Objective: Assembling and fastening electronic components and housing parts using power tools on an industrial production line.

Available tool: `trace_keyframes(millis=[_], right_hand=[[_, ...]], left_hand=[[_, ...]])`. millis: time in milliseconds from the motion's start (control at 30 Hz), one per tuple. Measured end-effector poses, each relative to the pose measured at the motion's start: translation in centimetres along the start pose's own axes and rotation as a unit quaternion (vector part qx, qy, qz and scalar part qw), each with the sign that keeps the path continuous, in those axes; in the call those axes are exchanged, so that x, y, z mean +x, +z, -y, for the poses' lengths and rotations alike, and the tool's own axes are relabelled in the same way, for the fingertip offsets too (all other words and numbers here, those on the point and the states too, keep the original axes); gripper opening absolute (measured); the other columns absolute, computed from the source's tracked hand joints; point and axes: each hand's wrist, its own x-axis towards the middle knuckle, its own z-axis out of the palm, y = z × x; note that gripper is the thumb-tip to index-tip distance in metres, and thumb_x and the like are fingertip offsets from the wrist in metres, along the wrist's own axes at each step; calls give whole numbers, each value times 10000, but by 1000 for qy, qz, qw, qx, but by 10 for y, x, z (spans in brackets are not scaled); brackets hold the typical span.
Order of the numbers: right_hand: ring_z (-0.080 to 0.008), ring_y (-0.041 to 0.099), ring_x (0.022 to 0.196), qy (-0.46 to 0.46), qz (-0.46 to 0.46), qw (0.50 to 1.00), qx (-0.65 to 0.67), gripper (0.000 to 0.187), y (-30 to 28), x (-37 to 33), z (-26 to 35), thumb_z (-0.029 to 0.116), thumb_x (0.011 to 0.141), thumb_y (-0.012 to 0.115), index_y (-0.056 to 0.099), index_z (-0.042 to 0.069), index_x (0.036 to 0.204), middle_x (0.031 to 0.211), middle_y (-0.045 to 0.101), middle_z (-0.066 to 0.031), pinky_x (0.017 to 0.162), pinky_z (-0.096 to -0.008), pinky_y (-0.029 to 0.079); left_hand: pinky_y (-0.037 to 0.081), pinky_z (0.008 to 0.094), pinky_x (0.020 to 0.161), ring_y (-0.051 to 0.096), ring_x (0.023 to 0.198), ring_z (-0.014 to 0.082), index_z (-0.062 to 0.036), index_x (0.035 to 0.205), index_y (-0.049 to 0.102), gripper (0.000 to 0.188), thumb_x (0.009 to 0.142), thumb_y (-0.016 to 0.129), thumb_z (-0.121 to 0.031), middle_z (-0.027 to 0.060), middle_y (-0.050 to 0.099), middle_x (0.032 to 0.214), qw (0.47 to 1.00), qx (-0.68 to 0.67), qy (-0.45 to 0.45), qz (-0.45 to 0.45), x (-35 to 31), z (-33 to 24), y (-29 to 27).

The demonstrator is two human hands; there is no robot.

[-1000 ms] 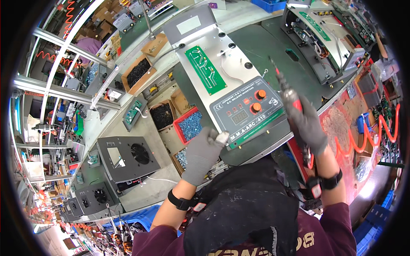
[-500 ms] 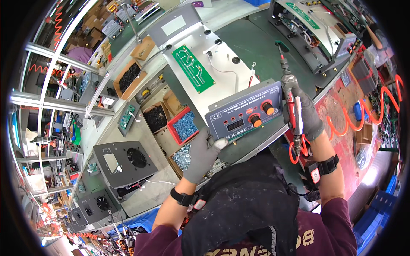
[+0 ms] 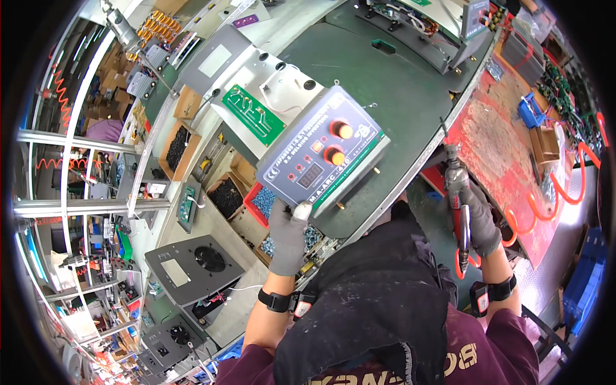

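My left hand, in a grey glove, grips the near left corner of a dark grey control panel with its thumb on the edge. Two orange knobs and a small display sit on the panel, which tilts up at the end of a white chassis sheet. A green circuit board lies on that sheet. Off to the right, past the bench edge, my gloved right hand is wrapped round a red and grey power screwdriver. Its bit points away from me, apart from the panel.
Bins of blue screws and black parts stand left of the panel. A grey panel with a fan lies nearer. Another open machine sits at the back. A coiled orange hose crosses the red table at right.
The control panel has turned anticlockwise and its face tips up more. My right hand has drawn the screwdriver right and nearer, away from the panel. My left hand keeps its grip.
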Motion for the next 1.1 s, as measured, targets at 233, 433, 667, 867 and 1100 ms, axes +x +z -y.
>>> trace_keyframes(millis=[233, 433, 667, 867, 1100], right_hand=[[-76, 497, 600, 47, 66, 997, 16, 596, 7, -16, -7, 561, 831, 605, 503, 43, 1108, 744, 533, -2, 516, -214, 395], [-67, 470, 724, 36, 111, 993, -14, 633, 4, -11, -23, 623, 815, 589, 525, 43, 1061, 807, 519, 9, 634, -221, 389], [-116, 465, 927, -24, 134, 987, -88, 694, 8, 6, -33, 462, 715, 790, 488, 30, 1165, 999, 522, -32, 822, -295, 409], [-175, 550, 879, -4, 118, 978, -170, 600, 16, 23, -29, 337, 706, 804, 515, 19, 1125, 915, 586, -78, 801, -331, 454], [-207, 544, 883, 2, 107, 949, -298, 581, 18, 29, -5, 343, 720, 780, 514, 24, 1127, 936, 585, -112, 788, -343, 447]], left_hand=[[434, 301, 878, 542, 973, 141, 2, 1176, 519, 464, 869, 664, -315, 71, 596, 1066, 982, 122, 139, 28, -3, -1, 6], [437, 290, 840, 543, 919, 140, 3, 1128, 539, 401, 869, 659, -278, 59, 601, 1009, 994, 74, 72, -22, -5, 8, 10], [416, 257, 752, 474, 820, 106, -8, 1062, 569, 297, 857, 660, -202, 5, 548, 915, 975, 141, 142, -102, -7, 11, 22], [392, 234, 745, 434, 794, 71, -12, 1088, 552, 249, 875, 614, -126, -25, 516, 896, 975, 146, 145, -84, -9, 8, 24], [426, 275, 820, 499, 857, 122, -5, 1078, 564, 309, 864, 642, -213, 28, 554, 951, 977, 150, 122, -87, -9, 8, 22]])
